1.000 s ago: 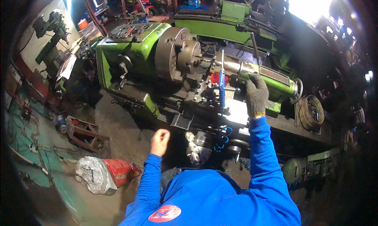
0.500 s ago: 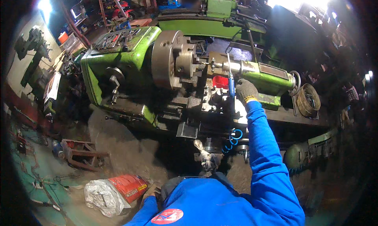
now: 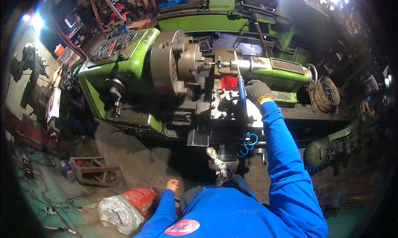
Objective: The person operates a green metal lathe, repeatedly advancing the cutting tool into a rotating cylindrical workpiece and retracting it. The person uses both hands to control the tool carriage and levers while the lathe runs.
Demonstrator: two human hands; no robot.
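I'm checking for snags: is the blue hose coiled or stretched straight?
Coiled: the blue hose curls in loops below the gloved right hand.

Red sack (image 3: 141, 199) near brown frame (image 3: 99, 169)

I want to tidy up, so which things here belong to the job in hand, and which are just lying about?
In the job, it seems:
- air gun, at the gloved right hand
- blue hose
- lathe

Lying about, apparently:
- sack
- rusty frame
- loose tools atop the lathe
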